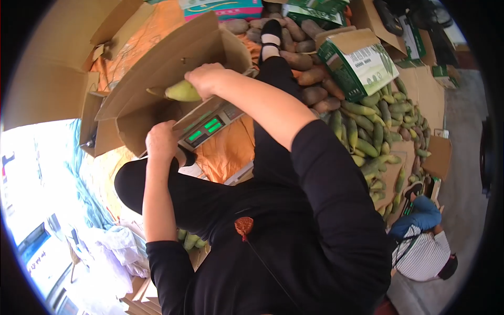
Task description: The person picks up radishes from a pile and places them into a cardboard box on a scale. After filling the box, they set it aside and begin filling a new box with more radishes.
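My right hand [207, 79] is closed around a pale green radish [184, 92], held over the opening of a cardboard box [157, 68]. The radish's thin tail end points left. My left hand [161, 139] grips the near edge of the same box, its fingers partly hidden behind the cardboard. Below the box, a digital scale [212, 125] shows lit green figures, too small to read. The box seems to rest on it, and its inside is mostly shadowed.
Long reddish-brown roots [299, 60] lie ahead, near my foot. A heap of green radishes [373, 131] spreads to the right, beside a green-and-white printed carton [359, 63]. A person in a striped shirt [422, 252] sits at far right. An orange sheet [226, 152] covers the floor.
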Tool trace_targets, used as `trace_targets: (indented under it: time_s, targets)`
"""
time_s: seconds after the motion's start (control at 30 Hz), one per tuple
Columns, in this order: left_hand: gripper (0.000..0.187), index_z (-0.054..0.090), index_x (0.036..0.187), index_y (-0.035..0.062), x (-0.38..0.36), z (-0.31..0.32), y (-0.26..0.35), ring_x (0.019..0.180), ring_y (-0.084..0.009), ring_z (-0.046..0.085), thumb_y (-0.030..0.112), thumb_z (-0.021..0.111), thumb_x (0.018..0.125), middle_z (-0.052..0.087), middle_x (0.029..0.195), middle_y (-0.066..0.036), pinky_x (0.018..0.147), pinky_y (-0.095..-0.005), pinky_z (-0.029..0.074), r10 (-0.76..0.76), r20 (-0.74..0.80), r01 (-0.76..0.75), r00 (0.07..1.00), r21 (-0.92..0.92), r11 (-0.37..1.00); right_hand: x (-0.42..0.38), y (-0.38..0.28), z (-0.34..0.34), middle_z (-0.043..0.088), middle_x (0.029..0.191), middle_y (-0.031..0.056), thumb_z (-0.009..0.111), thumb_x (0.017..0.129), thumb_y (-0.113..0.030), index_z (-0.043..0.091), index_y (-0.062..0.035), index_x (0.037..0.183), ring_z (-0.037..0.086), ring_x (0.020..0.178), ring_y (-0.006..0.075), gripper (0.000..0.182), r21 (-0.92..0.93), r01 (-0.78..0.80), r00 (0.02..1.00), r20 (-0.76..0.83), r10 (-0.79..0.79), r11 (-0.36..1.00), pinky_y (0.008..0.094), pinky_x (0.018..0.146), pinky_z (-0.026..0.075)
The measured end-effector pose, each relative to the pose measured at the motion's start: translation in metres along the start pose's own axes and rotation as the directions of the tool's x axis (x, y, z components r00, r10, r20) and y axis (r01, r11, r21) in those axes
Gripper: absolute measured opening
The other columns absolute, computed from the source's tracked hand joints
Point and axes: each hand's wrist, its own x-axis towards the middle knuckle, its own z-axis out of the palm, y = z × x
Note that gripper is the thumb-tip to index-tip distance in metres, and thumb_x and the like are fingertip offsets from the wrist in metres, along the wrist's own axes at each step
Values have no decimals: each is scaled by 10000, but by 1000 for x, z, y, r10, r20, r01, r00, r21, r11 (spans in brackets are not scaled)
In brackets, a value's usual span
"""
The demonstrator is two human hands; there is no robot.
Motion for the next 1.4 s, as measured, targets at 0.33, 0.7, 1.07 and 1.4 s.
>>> trace_targets:
  time_s: [0.33, 0.7, 1.07, 1.4]
  targets:
    - [203, 676, 921, 62, 3, 4, -2, 848, -376, 613, 178, 631, 761, 640, 852, -212, 752, -443, 489, -52, 23, 54, 998, -81, 995, -148, 117, -18, 673, 948, 107, 683, 782, -185, 599, -40, 1125, 642, 864, 173, 382, 662, 323, 797, -576, 183, 677, 306, 748, 508]
    - [196, 669, 934, 50, 2, -9, 19, 839, -377, 607, 148, 638, 767, 637, 846, -211, 741, -426, 472, -116, 66, 123, 991, -110, 986, -268, 230, 258, 628, 1018, 127, 698, 726, -209, 604, -102, 1048, 592, 997, 288, 352, 191, -701, 706, 55, 706, 687, 416, 837, 493]
    - [197, 685, 937, 84, 5, -5, 8, 848, -348, 617, 142, 610, 764, 650, 876, -170, 762, -418, 485, -77, 44, 80, 996, -86, 993, -255, 188, 327, 536, 1225, 48, 651, 798, -259, 563, -149, 1116, 472, 1194, 235, 348, -65, -711, 669, 245, 702, 700, 466, 903, 404]
    - [208, 686, 964, 95, 3, 1, 1, 879, -328, 621, 126, 609, 774, 656, 911, -144, 782, -411, 493, -81, 15, 82, 997, -72, 994, -249, 182, 323, 517, 1183, 50, 605, 823, -172, 515, -165, 1158, 489, 1151, 237, 347, -53, -840, 518, 219, 827, 540, 454, 872, 438]
